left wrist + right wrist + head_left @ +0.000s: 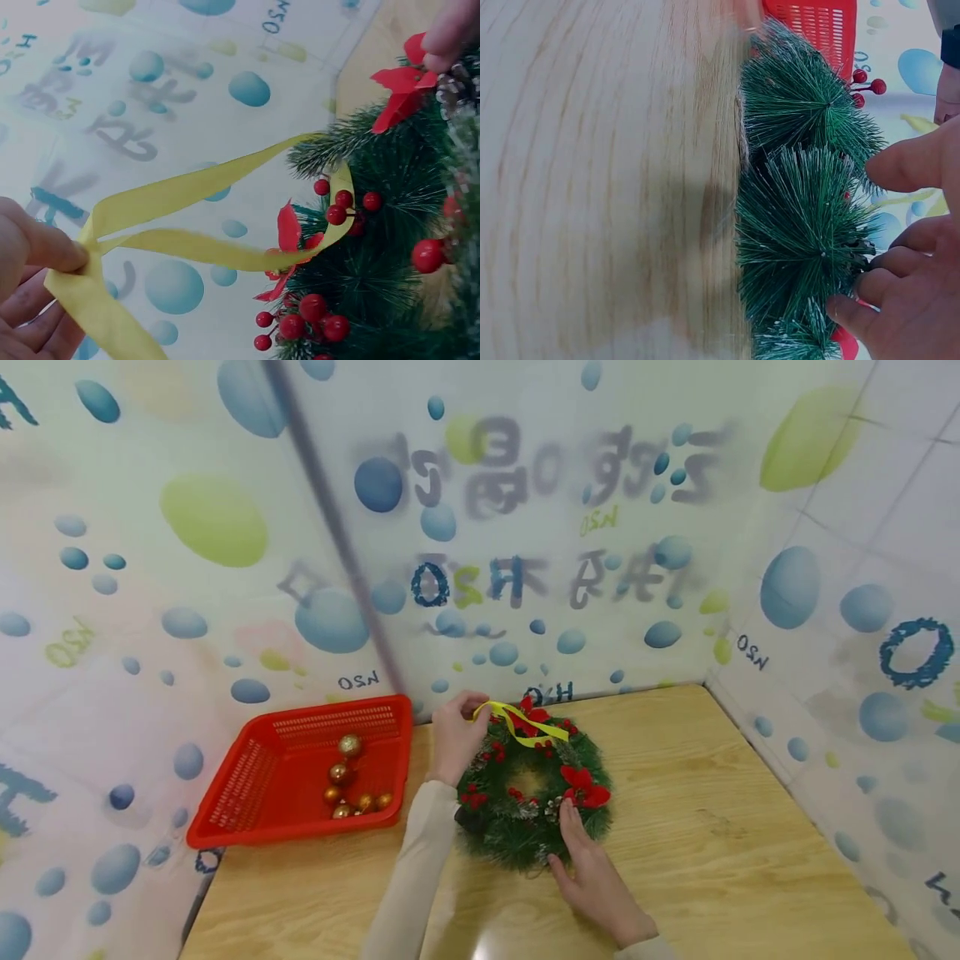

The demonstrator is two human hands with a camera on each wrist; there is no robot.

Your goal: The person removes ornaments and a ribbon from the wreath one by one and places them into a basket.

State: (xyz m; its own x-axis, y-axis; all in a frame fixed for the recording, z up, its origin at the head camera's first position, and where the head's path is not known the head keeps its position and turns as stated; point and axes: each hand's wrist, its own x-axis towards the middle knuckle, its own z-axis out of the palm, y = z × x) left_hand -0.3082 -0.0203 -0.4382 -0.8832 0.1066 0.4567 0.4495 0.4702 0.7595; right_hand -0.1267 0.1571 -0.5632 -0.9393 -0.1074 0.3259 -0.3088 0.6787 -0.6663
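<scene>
A green pine wreath [510, 843] with red flowers [587, 790], red berries [336, 328] and frosted tips lies on the table. At its upper left, my left hand [456, 739] pinches a yellow ribbon [202, 180] between thumb and fingers. The ribbon runs as a loop from the hand to the wreath's far side, passing by the berries and a flower. My right hand [600, 885] rests on the wreath's near right edge, its fingers extended beside a red flower and a pine cone [457, 91]. In the right wrist view, the thumb stands apart from the fingers over the green needles.
Left of the wreath stands a red plastic basket [300, 837] holding several gold balls [349, 745]. The wooden table [697, 827] meets walls [600, 635] covered in a blue and green bubble print at the back and sides.
</scene>
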